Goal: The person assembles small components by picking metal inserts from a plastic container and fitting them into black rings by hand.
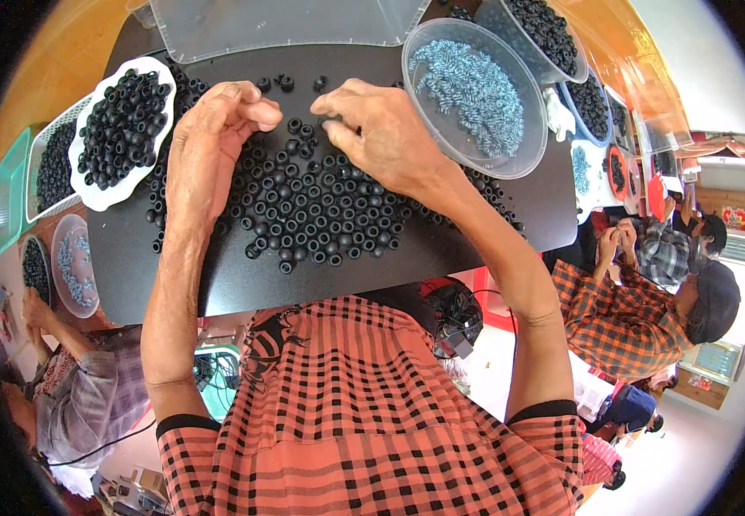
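Note:
Over the far side of a dark table [235, 288] I hold both hands up, a short gap between them. My left hand [213, 142] has its fingertips bent in against the thumb; anything between them is hidden. The thumb and fingers of my right hand [377, 129] curl together around a spot where something small and dark shows, too small to name. Below and between my hands spreads a heap of small black round parts with holes [321, 206]. Beside my right hand stands a clear round bowl [518, 163] with small blue springs [471, 95] in it.
A white scalloped plate [97, 193] of black parts sits at the left, near a white basket [35, 198] and a green tray [13, 181]. A clear bin [286, 30] stands at the back. Other people work at left [88, 404] and right [630, 318].

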Demonstrator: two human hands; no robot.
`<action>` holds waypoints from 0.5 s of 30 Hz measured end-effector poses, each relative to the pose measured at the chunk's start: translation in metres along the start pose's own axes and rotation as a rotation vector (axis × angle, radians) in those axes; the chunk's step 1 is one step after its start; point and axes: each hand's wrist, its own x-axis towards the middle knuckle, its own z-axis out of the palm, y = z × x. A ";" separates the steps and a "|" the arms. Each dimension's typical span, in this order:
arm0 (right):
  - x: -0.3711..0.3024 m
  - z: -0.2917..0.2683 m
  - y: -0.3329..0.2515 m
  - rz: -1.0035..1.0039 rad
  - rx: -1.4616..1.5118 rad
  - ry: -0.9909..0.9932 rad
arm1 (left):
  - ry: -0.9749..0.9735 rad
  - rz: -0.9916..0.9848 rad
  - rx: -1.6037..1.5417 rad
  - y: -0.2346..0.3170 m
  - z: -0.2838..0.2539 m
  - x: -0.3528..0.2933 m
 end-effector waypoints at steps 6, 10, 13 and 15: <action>0.005 0.001 -0.002 0.089 -0.065 -0.038 | 0.030 0.030 -0.007 0.003 0.000 -0.001; 0.021 0.009 0.006 0.067 -0.184 0.048 | 0.042 0.052 -0.025 0.004 -0.002 -0.001; 0.033 0.021 0.011 0.058 -0.173 0.047 | 0.064 0.075 -0.029 0.007 -0.002 -0.001; 0.041 0.028 0.013 0.144 -0.189 -0.065 | 0.067 0.104 -0.031 0.007 -0.002 0.001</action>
